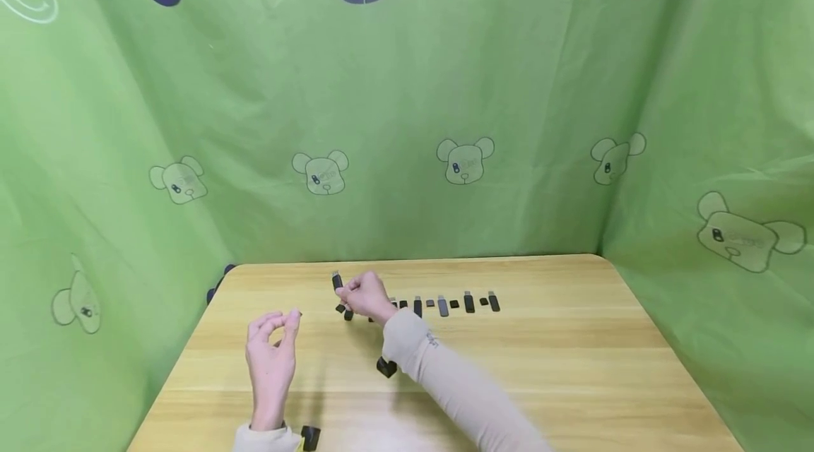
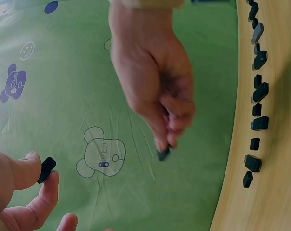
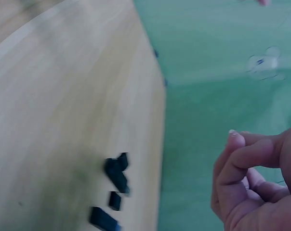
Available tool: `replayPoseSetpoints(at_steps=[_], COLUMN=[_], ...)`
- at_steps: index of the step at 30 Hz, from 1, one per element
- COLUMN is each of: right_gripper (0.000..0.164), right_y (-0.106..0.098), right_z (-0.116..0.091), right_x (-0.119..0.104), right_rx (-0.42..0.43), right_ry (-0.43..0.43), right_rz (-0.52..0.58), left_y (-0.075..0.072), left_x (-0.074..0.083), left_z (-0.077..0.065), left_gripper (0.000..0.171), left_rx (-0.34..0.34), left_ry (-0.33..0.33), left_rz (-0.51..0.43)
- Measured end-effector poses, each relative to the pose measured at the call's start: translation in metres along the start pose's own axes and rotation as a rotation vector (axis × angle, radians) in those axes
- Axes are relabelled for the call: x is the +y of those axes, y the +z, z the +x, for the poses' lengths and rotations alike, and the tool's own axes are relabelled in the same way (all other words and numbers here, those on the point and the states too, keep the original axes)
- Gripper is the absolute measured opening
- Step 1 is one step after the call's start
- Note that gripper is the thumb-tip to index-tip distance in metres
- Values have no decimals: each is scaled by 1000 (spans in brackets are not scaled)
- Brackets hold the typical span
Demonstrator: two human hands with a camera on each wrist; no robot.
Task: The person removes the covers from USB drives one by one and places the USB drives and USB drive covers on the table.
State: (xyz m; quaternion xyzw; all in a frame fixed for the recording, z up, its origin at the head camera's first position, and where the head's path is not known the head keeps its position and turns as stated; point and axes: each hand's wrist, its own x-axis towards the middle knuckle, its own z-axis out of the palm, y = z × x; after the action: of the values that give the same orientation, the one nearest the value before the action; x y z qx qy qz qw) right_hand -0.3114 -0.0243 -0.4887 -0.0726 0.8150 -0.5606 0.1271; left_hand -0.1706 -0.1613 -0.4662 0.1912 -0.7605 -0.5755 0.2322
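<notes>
My left hand [image 1: 272, 357] is raised above the left part of the table. Its thumb and finger pinch a small black cap-like piece [image 2: 46, 170], clearest in the left wrist view. My right hand [image 1: 370, 295] reaches across near the back left and pinches a black USB stick [image 1: 337, 282], its metal plug pointing away. In the left wrist view only a dark end shows below the right hand [image 2: 152, 82]; in the right wrist view, the fingers [image 3: 227, 180] hide it. Just below the right hand lie a small black cap [image 1: 340, 308] and another dark piece [image 1: 348, 314].
A row of USB sticks and small caps runs along the back of the wooden table [image 1: 572, 367], including a grey stick [image 1: 443, 306] and a black stick [image 1: 469, 302]. My right forearm [image 1: 458, 388] covers part of the table. Green printed cloth [image 1: 394, 226] hangs behind and beside it.
</notes>
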Motion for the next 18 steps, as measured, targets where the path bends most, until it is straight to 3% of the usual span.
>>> replayPoseSetpoints(at_steps=[7, 13, 18], right_gripper=[18, 7, 10], right_y=[25, 42, 56], right_z=[18, 24, 29], right_x=[12, 21, 28], right_rx=[94, 110, 99], right_ry=[35, 161, 222], right_rz=[64, 159, 234], left_y=[0, 2, -1], left_x=[-1, -4, -7], left_z=[-2, -4, -4], left_gripper=[45, 44, 45], left_rx=[10, 3, 12], left_ry=[25, 31, 37], left_rz=[13, 1, 12])
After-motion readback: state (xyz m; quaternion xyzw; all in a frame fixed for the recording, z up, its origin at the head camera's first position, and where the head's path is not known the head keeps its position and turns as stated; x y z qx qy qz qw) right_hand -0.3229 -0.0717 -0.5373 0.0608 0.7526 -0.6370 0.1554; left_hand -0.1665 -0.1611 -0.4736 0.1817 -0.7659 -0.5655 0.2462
